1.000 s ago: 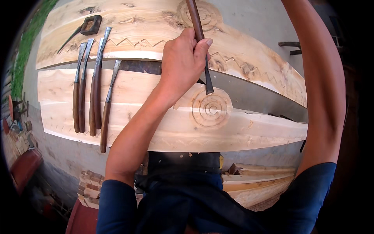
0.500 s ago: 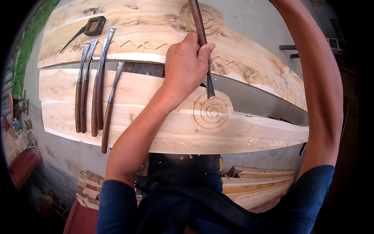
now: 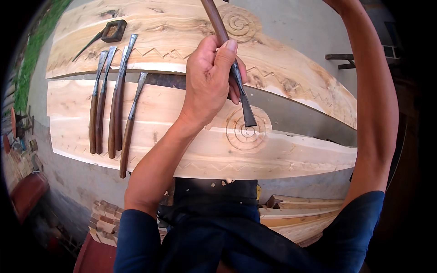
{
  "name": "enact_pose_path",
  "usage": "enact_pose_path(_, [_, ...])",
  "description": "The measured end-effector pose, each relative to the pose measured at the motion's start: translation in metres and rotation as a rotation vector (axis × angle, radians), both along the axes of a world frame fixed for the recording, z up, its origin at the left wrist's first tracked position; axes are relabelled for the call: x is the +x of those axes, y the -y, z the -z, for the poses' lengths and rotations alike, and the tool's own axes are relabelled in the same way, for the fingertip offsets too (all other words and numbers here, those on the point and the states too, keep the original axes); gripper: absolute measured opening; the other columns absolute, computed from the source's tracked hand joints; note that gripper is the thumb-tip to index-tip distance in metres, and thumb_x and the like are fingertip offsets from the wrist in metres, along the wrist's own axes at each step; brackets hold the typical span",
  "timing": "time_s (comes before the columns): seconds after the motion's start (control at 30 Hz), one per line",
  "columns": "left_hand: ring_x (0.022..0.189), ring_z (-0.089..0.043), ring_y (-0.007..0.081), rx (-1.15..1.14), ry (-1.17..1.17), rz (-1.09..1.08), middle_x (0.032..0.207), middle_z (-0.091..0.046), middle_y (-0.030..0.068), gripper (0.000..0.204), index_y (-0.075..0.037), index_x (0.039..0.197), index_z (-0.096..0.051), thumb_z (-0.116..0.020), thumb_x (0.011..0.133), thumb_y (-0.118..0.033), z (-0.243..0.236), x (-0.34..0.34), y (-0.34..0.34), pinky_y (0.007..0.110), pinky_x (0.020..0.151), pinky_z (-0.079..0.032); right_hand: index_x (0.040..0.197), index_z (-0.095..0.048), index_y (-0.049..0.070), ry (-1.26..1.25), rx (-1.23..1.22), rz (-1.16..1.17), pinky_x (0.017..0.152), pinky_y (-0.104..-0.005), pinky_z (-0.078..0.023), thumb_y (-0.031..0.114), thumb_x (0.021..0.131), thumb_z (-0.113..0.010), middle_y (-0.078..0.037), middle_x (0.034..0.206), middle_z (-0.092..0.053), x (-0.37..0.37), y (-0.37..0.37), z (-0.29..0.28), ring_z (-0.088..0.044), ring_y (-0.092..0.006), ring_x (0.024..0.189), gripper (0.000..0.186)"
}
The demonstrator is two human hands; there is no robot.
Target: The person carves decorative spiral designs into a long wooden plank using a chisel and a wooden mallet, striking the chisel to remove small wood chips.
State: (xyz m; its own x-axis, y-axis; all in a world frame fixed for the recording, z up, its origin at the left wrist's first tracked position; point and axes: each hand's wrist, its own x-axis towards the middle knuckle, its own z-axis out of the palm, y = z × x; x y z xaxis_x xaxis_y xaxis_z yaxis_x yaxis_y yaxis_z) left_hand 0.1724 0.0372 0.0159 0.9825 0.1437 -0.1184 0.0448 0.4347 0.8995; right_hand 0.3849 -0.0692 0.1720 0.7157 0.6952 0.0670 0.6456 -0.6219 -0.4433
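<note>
My left hand [image 3: 209, 77] is closed round a chisel [image 3: 244, 98] with a dark wooden handle and a flared metal blade. Its cutting edge is down at the carved spiral [image 3: 248, 136] on the near pale wooden board [image 3: 314, 154], close to the spiral's centre; whether it touches the wood I cannot tell. The handle slants up and leaves the view at the top. My right arm is raised along the right side, and only the edge of my right hand [image 3: 337, 3] shows at the upper border, its fingers out of sight.
Several wooden-handled chisels [image 3: 119, 100] lie across both boards at the left. On the far carved board [image 3: 150, 27] sit a small black square box [image 3: 114, 31] and a thin dark stick [image 3: 88, 44]. Stacked wood pieces [image 3: 104, 223] and planks [image 3: 302, 216] lie below the near board.
My left hand has rolled over, turning its palm side up. The chisel's blade has moved nearer the spiral's centre, and its handle leans further left. My raised right hand has shifted slightly right.
</note>
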Motion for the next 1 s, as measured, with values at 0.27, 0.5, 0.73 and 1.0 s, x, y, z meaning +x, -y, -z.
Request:
enact_pose_path(0.27, [0.058, -0.067, 0.0109, 0.333, 0.021, -0.125, 0.081, -0.071, 0.0095, 0.036, 0.002, 0.125, -0.057, -0.058, 0.119, -0.034, 0.013, 0.006, 0.006, 0.024, 0.049, -0.056, 0.136, -0.073, -0.001, -0.004, -0.022, -0.215, 0.088, -0.0411, -0.057, 0.013, 0.074, -0.082, -0.02, 0.105, -0.078, 0.016, 0.02, 0.034, -0.071, -0.0304, 0.094, 0.064])
enact_pose_path(0.5, [0.06, -0.068, 0.0116, 0.404, 0.008, -0.11, 0.081, -0.072, 0.0097, 0.036, 0.002, 0.123, -0.058, -0.058, 0.12, -0.034, 0.013, 0.01, 0.01, 0.025, 0.05, -0.057, 0.133, -0.073, -0.002, 0.089, 0.03, -0.178, 0.09, -0.0435, -0.058, 0.015, 0.074, -0.083, -0.022, 0.108, -0.079, 0.017, 0.037, 0.036, -0.073, -0.0343, 0.097, 0.063])
enact_pose_path(0.73, [0.06, -0.068, 0.0116, 0.41, -0.001, -0.078, 0.081, -0.073, 0.0101, 0.036, 0.001, 0.124, -0.058, -0.058, 0.12, -0.034, 0.015, 0.01, 0.013, 0.025, 0.051, -0.058, 0.133, -0.073, -0.001, 0.034, -0.063, -0.111, 0.09, -0.044, -0.058, 0.016, 0.073, -0.082, -0.023, 0.107, -0.079, 0.014, 0.044, 0.037, -0.073, -0.036, 0.097, 0.063])
enact_pose_path(1.0, [0.055, -0.067, 0.0119, 0.409, 0.011, -0.105, 0.073, -0.072, 0.0096, 0.03, 0.002, 0.114, -0.058, -0.061, 0.118, -0.027, 0.018, 0.011, 0.015, 0.028, 0.048, -0.054, 0.132, -0.074, -0.001, 0.061, -0.058, -0.137, 0.09, -0.044, -0.057, 0.016, 0.073, -0.082, -0.023, 0.106, -0.079, 0.019, 0.043, 0.045, -0.073, -0.0364, 0.097, 0.061])
